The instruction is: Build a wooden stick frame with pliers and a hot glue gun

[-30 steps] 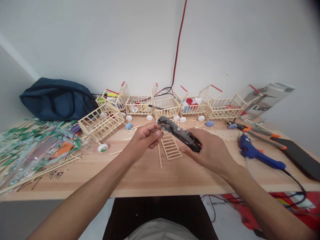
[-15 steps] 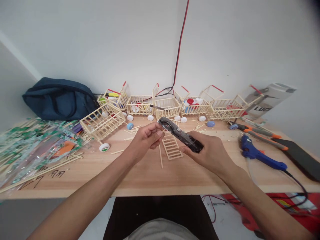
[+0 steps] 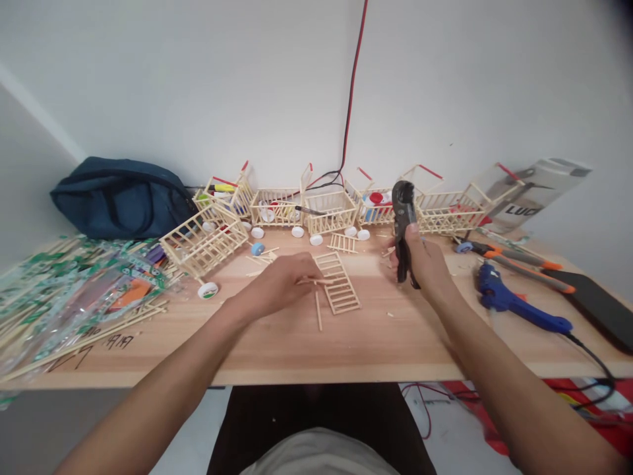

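Note:
My left hand [image 3: 289, 280] is low over the wood tabletop, its fingers pinched on a short wooden stick [image 3: 324, 282]. The stick reaches over the left side of a flat ladder-like frame of thin sticks [image 3: 342, 297]; whether it touches the frame I cannot tell. A loose stick [image 3: 318, 313] lies just left of that frame. Off to the right, my right hand [image 3: 424, 264] is wrapped round a black pliers-like hand tool [image 3: 404, 227], held upright with its head towards the wall. Behind my hands lies a smaller ladder-like frame [image 3: 343, 243].
Several small stick-built carts, one of them the nearer cart [image 3: 202, 244], line the wall. Bagged sticks [image 3: 99, 284] and a blue bag [image 3: 121, 198] are at left. On the right lie a blue glue gun [image 3: 521, 307], orange-handled pliers [image 3: 524, 264] and a dark flat object [image 3: 593, 307].
The black tool has moved away from my left hand, to the right, and turned upright in my right hand. My left hand has come down towards the ladder-like frame with the stick.

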{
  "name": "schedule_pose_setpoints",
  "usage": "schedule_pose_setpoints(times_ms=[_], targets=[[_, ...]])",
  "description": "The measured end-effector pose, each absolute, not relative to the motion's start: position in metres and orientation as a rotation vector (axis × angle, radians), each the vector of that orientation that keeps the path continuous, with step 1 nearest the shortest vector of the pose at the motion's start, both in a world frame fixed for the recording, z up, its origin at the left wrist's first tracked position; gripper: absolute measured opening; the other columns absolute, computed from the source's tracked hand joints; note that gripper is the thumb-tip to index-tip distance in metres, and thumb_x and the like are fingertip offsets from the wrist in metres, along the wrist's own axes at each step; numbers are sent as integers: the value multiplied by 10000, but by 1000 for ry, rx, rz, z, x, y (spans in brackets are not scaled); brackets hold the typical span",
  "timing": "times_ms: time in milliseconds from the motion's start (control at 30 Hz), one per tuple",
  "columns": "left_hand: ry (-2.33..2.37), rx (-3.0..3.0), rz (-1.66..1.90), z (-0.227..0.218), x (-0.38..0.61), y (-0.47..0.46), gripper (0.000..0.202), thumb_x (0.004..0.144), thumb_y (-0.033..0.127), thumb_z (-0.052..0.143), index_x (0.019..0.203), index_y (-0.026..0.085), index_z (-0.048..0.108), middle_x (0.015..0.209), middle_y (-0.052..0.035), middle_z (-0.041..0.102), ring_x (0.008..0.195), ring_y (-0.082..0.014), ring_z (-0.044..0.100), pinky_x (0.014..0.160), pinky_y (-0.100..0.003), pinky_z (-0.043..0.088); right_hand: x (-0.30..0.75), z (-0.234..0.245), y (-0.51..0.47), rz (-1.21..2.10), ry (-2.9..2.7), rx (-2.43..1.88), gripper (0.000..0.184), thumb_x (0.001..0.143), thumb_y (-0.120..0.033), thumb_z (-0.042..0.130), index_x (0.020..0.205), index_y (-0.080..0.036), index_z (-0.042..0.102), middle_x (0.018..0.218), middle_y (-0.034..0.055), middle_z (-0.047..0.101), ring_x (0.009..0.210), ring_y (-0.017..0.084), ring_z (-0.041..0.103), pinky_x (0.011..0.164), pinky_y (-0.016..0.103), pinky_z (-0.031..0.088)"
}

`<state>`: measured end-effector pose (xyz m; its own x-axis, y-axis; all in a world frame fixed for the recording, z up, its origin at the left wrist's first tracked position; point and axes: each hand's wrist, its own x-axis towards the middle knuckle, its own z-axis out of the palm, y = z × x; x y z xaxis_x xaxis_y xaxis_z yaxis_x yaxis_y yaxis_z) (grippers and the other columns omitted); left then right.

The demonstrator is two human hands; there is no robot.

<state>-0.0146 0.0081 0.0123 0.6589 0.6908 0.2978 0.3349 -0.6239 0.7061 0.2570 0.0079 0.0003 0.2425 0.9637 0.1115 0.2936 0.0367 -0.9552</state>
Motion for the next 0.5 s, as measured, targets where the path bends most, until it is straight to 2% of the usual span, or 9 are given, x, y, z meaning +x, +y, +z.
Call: schedule_pose_setpoints(times_ms=[100, 167, 267, 400, 500], targets=[[721, 2303, 533, 7, -14, 2, 213, 844, 178, 525, 898, 266, 711, 1052, -21, 665, 972, -205, 600, 801, -267, 405, 257, -5, 22, 875, -1150, -1444, 635, 776, -779, 379, 731, -187, 606, 544, 34, 546, 441, 151, 528, 395, 277, 440], [736, 2275, 470, 5, -14, -2, 206, 854, 210, 518, 945, 273, 693, 1091, -10, 657, 999, -219, 593, 812, -271, 401, 255, -10, 26, 918, -1131, -1425, 630, 767, -782, 392, 741, -189, 604, 537, 26, 542, 430, 143, 519, 387, 272, 442], [748, 2302, 417, 3, -18, -5, 220, 879, 208, 477, 971, 258, 670, 1033, -18, 654, 961, -207, 578, 816, -277, 391, 258, -19, 26, 1004, -1113, -1387, 621, 773, -771, 402, 804, -184, 600, 532, 9, 531, 419, 127, 508, 385, 256, 432], [684, 2532, 368, -3, -23, -8, 238, 920, 212, 436, 1036, 248, 641, 1186, -46, 596, 1056, -214, 514, 896, -314, 365, 266, -27, 25, 1067, -1064, -1355, 645, 790, -784, 326, 838, -192, 577, 524, -14, 502, 413, 117, 501, 396, 249, 429], [671, 2546, 429, -7, -23, -14, 247, 946, 228, 392, 1014, 220, 629, 1073, -72, 618, 981, -202, 520, 881, -325, 371, 269, -27, 27, 1072, -1001, -1340, 632, 778, -790, 336, 809, -204, 568, 518, -21, 498, 399, 117, 490, 383, 249, 425]])
